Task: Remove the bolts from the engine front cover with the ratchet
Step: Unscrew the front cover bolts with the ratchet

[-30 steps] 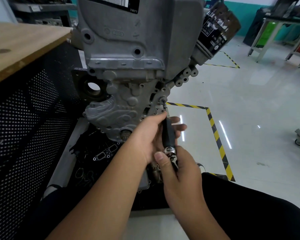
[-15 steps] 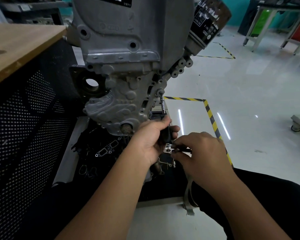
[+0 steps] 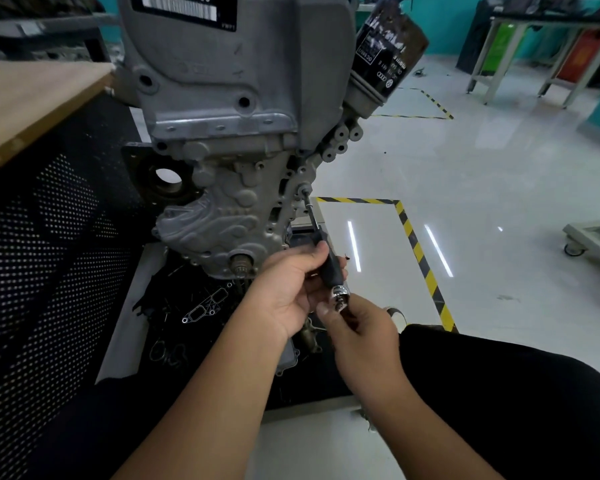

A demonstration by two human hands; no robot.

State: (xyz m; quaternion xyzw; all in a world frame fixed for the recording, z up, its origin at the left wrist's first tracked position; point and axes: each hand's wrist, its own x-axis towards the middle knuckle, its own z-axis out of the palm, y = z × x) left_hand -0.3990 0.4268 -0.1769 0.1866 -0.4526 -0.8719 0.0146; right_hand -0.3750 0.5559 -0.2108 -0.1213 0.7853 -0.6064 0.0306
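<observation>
Left hand [image 3: 288, 289]: I see it wrapped around the ratchet's black handle [image 3: 331, 263], frame centre.
Right hand [image 3: 361, 327]: fingers pinched on the chrome ratchet head [image 3: 340, 294].
Bolt [image 3: 303, 189]: in the front cover [image 3: 222, 216], tool tip seated on it.

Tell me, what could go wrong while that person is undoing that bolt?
The long thin extension meets the bolt on the front cover at a slant, so the tip could slip off and round the bolt head. The right hand pinches the ratchet head only with its fingertips; a slip might knock knuckles. A freed bolt could drop among the gaskets below and get lost.
</observation>
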